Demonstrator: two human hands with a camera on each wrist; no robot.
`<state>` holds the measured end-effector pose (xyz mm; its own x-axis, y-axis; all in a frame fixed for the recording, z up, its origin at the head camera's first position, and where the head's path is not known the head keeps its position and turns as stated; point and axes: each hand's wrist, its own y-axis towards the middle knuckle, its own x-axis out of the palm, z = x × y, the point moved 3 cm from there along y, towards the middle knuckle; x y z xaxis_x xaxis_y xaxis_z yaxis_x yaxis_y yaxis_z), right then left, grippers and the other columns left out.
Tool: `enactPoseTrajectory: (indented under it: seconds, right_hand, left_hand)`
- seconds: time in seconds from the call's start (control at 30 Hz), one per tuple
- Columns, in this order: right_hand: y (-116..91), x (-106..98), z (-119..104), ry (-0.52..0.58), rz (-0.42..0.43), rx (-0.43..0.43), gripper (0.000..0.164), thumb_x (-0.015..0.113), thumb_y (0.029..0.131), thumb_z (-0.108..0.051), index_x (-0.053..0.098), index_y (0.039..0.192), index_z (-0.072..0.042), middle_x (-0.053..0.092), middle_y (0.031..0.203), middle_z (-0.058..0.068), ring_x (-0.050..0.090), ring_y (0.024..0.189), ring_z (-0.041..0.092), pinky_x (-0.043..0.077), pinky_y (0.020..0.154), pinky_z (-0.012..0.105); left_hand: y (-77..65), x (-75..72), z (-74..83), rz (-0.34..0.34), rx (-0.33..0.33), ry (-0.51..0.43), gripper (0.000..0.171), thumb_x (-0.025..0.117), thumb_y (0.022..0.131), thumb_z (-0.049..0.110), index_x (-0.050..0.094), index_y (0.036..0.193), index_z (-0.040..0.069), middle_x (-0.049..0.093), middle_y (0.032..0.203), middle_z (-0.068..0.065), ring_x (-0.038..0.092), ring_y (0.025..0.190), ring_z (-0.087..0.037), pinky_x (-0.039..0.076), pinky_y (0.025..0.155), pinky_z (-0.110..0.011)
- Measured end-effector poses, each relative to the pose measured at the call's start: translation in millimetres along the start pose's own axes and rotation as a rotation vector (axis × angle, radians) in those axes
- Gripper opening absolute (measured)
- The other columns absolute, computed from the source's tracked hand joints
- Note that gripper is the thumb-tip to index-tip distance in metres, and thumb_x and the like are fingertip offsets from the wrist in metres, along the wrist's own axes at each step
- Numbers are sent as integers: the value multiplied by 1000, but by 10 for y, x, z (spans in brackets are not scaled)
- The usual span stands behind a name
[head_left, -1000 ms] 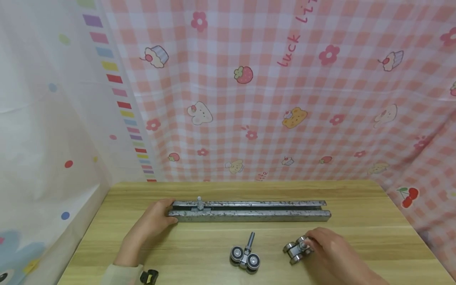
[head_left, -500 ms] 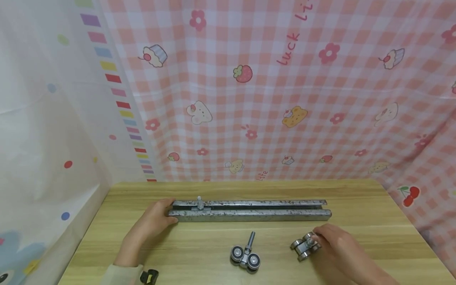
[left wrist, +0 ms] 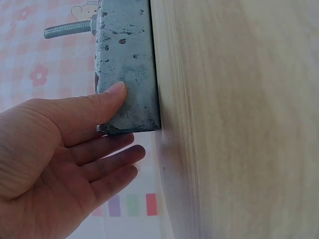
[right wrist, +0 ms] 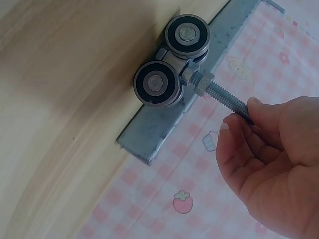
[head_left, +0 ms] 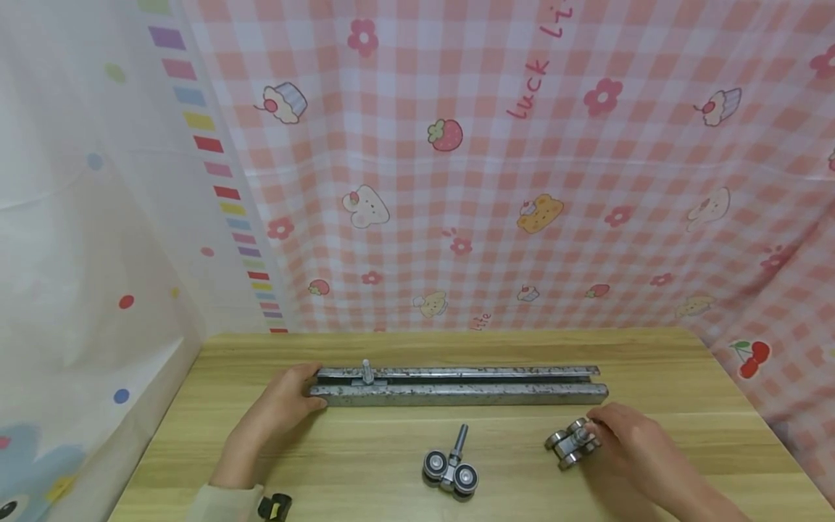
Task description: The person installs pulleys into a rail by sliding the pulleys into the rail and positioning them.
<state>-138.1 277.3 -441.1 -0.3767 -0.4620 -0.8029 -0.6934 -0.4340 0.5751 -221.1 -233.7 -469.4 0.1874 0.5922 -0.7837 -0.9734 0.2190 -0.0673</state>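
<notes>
A long grey metal rail [head_left: 470, 394] lies across the wooden table [head_left: 365, 442], with a bolt [head_left: 367, 370] standing up near its left end. My left hand [head_left: 313, 388] grips the rail's left end [left wrist: 127, 64], its thumb [left wrist: 107, 97] flat on the near face. My right hand [head_left: 596, 433] pinches the threaded bolt [right wrist: 227, 99] of a wheeled roller trolley [head_left: 572, 442] just in front of the rail's right end. In the right wrist view two of the trolley's black wheels [right wrist: 169, 64] show. A second roller trolley [head_left: 450, 473] lies loose at the table's front centre.
Pink checked cloth [head_left: 522, 181] hangs behind the table and along its right side. A white patterned sheet [head_left: 85, 254] hangs on the left. Bare wood lies between the rail and the front edge.
My right hand has moved the roller trolley right and further back, closer to the rail's right end. The left hand, the rail and the second trolley have stayed put.
</notes>
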Motion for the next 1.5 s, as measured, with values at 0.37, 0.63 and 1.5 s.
enactPoseTrajectory:
  seconds: [0.37,0.63,1.5]
  right_hand:
    - [-15,-56,130,-41,-13,43,38,88,66,14,72,91,-9,67,85,-7,63,75,5,51,63,17]
    - [-27,-95,230,-58,-14,81,40,88,62,16,72,90,-7,66,84,-7,61,73,3,50,61,17]
    - [-53,-205,622,-73,15,122,28,85,70,17,73,88,-1,67,80,-1,61,67,7,48,56,18]
  left_hand:
    - [15,-1,-12,17,22,6,61,79,91,1,52,143,-16,56,142,-35,53,135,-49,46,110,-61]
    - [5,-2,-11,6,5,-6,63,79,92,2,50,145,-15,58,141,-34,57,130,-47,48,109,-59]
    - [1,0,-6,14,15,7,62,79,91,2,51,145,-15,57,142,-33,59,129,-47,47,110,-60]
